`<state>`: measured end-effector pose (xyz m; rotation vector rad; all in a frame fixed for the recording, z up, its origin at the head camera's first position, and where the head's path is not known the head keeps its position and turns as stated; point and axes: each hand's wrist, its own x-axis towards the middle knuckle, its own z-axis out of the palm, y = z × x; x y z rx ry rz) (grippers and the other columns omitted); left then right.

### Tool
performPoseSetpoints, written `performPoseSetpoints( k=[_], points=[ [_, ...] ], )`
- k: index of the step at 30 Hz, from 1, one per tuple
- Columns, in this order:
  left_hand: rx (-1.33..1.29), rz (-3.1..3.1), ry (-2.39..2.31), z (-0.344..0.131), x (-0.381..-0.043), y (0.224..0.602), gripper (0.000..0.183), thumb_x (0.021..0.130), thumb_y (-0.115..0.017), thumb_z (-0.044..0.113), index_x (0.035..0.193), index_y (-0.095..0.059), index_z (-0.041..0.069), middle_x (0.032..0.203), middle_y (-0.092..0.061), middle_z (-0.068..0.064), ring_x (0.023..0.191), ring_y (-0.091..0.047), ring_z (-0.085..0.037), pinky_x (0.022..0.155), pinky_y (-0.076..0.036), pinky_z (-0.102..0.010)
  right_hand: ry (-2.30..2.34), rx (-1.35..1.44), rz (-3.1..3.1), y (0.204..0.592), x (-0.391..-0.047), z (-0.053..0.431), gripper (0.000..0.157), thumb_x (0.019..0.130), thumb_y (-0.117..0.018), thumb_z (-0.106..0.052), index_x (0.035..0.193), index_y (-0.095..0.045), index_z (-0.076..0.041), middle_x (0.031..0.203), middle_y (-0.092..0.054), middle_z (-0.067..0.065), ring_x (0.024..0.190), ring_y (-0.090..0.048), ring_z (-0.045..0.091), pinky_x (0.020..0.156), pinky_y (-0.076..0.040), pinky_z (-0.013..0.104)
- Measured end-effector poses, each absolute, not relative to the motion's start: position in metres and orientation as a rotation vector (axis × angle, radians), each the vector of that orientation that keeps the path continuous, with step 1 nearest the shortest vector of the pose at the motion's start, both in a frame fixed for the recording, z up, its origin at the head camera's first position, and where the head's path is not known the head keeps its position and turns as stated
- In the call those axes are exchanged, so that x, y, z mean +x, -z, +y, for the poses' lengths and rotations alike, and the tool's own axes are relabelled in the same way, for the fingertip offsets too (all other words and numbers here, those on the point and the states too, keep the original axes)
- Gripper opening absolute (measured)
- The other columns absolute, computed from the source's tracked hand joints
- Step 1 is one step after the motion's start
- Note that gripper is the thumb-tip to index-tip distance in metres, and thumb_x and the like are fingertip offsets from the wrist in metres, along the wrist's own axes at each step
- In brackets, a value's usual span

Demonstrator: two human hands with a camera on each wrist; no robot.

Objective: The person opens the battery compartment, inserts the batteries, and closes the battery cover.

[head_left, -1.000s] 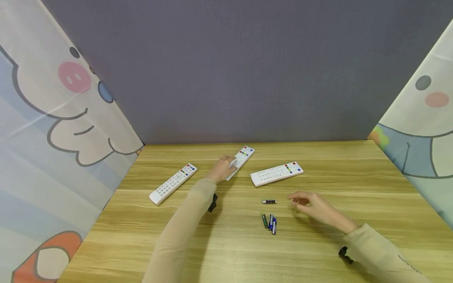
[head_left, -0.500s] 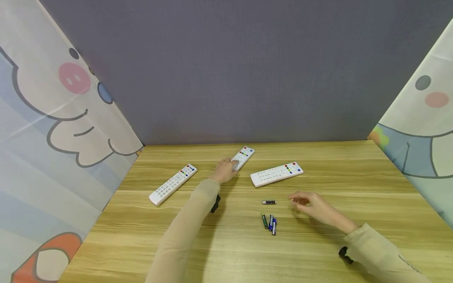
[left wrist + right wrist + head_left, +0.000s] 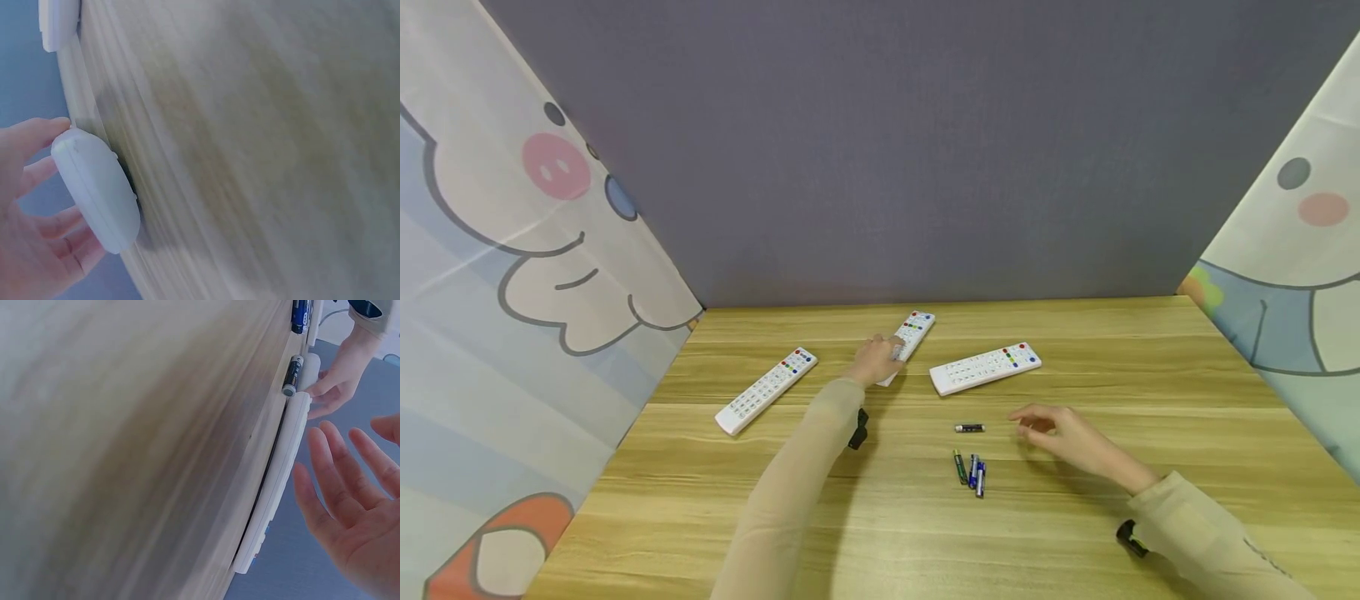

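My left hand [image 3: 877, 360] grips the middle white remote control [image 3: 915, 329] by its near half, at the back of the table. In the left wrist view, thumb and fingers lie on opposite sides of that remote's end [image 3: 97, 187]. Over the table on the right hovers my right hand [image 3: 1063, 433], holding nothing, its fingers loosely bent. Nearest to it lies a black battery [image 3: 970, 428]. A green battery [image 3: 960, 467] and two blue batteries [image 3: 981, 481] lie closer to the front.
A second white remote [image 3: 985, 369] lies right of the middle one, and a third remote [image 3: 766, 392] lies at the left. A grey panel [image 3: 925, 167] rises behind the wooden table [image 3: 895, 533]. Printed cloths [image 3: 572, 292] hang at both sides.
My left hand has shifted slightly right along the middle remote, which has moved a little to the left and toward me. My right hand has stayed in place.
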<state>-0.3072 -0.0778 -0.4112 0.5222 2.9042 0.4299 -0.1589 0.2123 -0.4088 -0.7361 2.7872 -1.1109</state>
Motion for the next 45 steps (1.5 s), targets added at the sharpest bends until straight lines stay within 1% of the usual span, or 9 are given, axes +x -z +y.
performPoseSetpoints(
  k=[4,9,16,21,27,32,39,43,45],
  points=[
    [0.495,2.869,-0.525,-0.081,-0.306,0.411,0.046,0.085,-0.058,0.026,0.127,-0.047,0.011,0.132,-0.041,-0.016,0.123,-0.031,-0.039,0.099,-0.031,-0.053,1.130,-0.735,2.779,0.409,-0.159,0.211,0.023,0.085,-0.057,-0.010,0.105,-0.060,0.001,0.091,-0.064,0.009,0.077,-0.058,0.009,0.070,-0.052,0.024],
    [0.512,2.853,-0.591,-0.086,-0.305,0.412,0.044,0.086,-0.057,0.026,0.126,-0.048,0.011,0.133,-0.042,-0.012,0.125,-0.029,-0.037,0.100,-0.030,-0.054,1.130,-0.732,2.773,0.408,-0.158,0.211,0.024,0.085,-0.057,-0.010,0.105,-0.059,0.001,0.091,-0.064,0.009,0.077,-0.057,0.008,0.069,-0.052,0.023],
    [0.566,2.836,-0.713,-0.091,-0.304,0.411,0.043,0.086,-0.057,0.024,0.126,-0.048,0.009,0.122,-0.052,-0.014,0.119,-0.038,-0.036,0.097,-0.035,-0.050,1.121,-0.734,2.774,0.407,-0.158,0.210,0.024,0.085,-0.057,-0.011,0.105,-0.059,0.001,0.091,-0.064,0.008,0.077,-0.058,0.009,0.069,-0.052,0.024],
    [0.524,2.790,-0.852,-0.093,-0.300,0.408,0.044,0.086,-0.056,0.026,0.127,-0.047,0.011,0.126,-0.047,-0.016,0.116,-0.042,-0.032,0.095,-0.037,-0.048,1.125,-0.745,2.773,0.407,-0.158,0.210,0.024,0.085,-0.057,-0.011,0.105,-0.059,0.001,0.093,-0.064,0.009,0.077,-0.057,0.008,0.070,-0.052,0.024],
    [0.536,2.747,-1.026,-0.097,-0.297,0.408,0.042,0.087,-0.056,0.023,0.126,-0.048,0.009,0.129,-0.045,-0.014,0.115,-0.044,-0.030,0.096,-0.038,-0.045,1.128,-0.775,2.772,0.408,-0.158,0.209,0.025,0.085,-0.057,-0.011,0.106,-0.059,0.001,0.093,-0.064,0.009,0.077,-0.057,0.005,0.069,-0.052,0.023],
    [0.526,2.716,-1.105,-0.099,-0.293,0.410,0.042,0.086,-0.057,0.024,0.126,-0.048,0.011,0.128,-0.046,-0.014,0.109,-0.048,-0.028,0.091,-0.043,-0.041,1.127,-0.791,2.774,0.408,-0.157,0.208,0.025,0.085,-0.057,-0.013,0.106,-0.059,0.001,0.093,-0.064,0.008,0.077,-0.056,0.005,0.069,-0.052,0.023],
    [0.442,2.492,-1.393,-0.097,-0.278,0.398,0.045,0.087,-0.056,0.021,0.129,-0.044,0.009,0.119,-0.047,-0.024,0.092,-0.056,-0.030,0.069,-0.054,-0.033,1.145,-0.780,2.745,0.406,-0.156,0.205,0.026,0.086,-0.056,-0.016,0.107,-0.059,0.000,0.094,-0.064,0.008,0.078,-0.057,0.007,0.069,-0.052,0.023],
    [0.398,2.331,-1.541,-0.094,-0.262,0.379,0.047,0.089,-0.054,0.017,0.132,-0.039,0.007,0.123,-0.043,-0.027,0.100,-0.052,-0.037,0.074,-0.053,-0.038,1.146,-0.783,2.741,0.405,-0.156,0.203,0.026,0.086,-0.056,-0.015,0.106,-0.059,0.000,0.093,-0.063,0.008,0.077,-0.056,0.007,0.069,-0.052,0.023],
    [0.363,2.295,-1.580,-0.093,-0.258,0.376,0.047,0.089,-0.054,0.018,0.132,-0.040,0.009,0.123,-0.042,-0.026,0.102,-0.051,-0.037,0.076,-0.052,-0.040,1.146,-0.787,2.738,0.405,-0.155,0.202,0.025,0.085,-0.056,-0.014,0.106,-0.059,0.001,0.092,-0.064,0.006,0.077,-0.056,0.006,0.069,-0.052,0.023]
  ],
)
